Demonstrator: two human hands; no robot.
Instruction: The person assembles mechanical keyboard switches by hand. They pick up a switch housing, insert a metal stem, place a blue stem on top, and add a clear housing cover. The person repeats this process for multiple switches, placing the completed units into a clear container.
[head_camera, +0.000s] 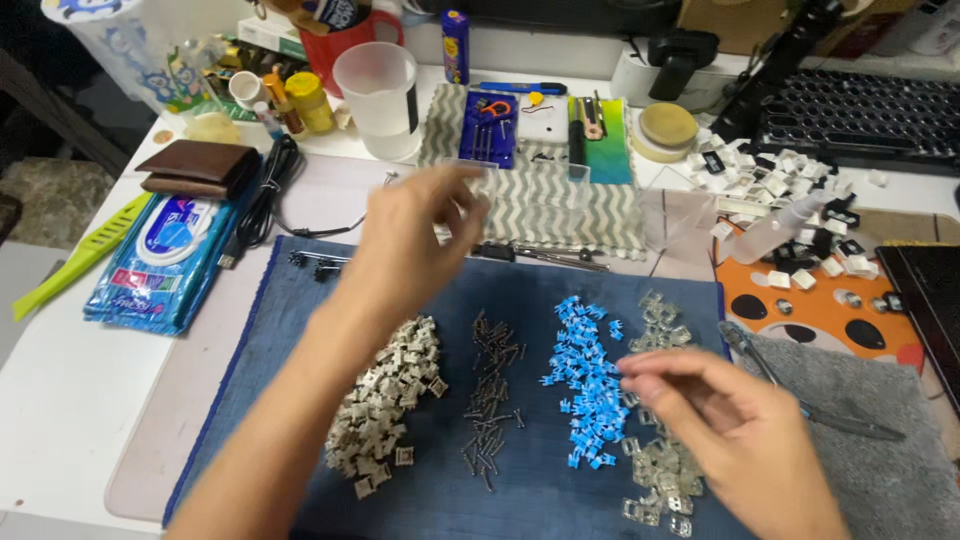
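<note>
While right hand fingers pinched together: blue parts pile just left, touching fingertips.

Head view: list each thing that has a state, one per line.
left hand: raised above the mat, blurred, grip unclear
right hand: fingers pinched over the blue pieces
beige housings: piled
springs: loosely heaped
clear housings: scattered
plastic jug: upright, empty
wallet: closed

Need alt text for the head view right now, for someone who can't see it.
Two bare hands hover over a dark blue mat holding four piles of small parts: beige pieces, dark springs, blue pieces and clear pieces. The right hand pinches at the clear pile; the left hand is raised, blurred.
</note>
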